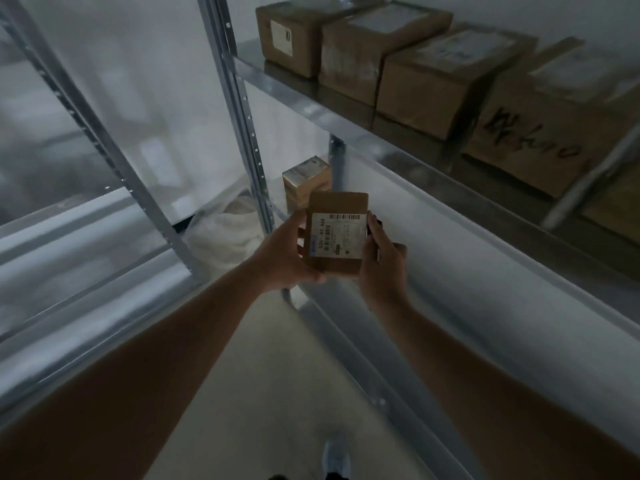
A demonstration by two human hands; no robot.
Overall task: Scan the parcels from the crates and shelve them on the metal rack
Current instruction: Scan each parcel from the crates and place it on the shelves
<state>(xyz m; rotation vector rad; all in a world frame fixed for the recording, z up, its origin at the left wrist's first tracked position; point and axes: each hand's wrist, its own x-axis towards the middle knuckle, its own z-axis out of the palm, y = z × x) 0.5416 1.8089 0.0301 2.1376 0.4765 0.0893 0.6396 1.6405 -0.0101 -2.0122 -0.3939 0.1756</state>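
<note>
1. A small brown cardboard parcel (337, 233) with a white barcode label is being held before the grey metal rack (391, 147); it is being gripped by both hands.
2. The left hand (289, 256) is being curled round its left edge; the right hand (382, 261) is being wrapped round its right edge.

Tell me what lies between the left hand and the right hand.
In the head view, a small flat brown cardboard parcel with a white barcode label lies between them; the left hand grips one side and the right hand grips the other.

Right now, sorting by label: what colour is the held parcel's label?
White with black print, on the label; head view.
</note>
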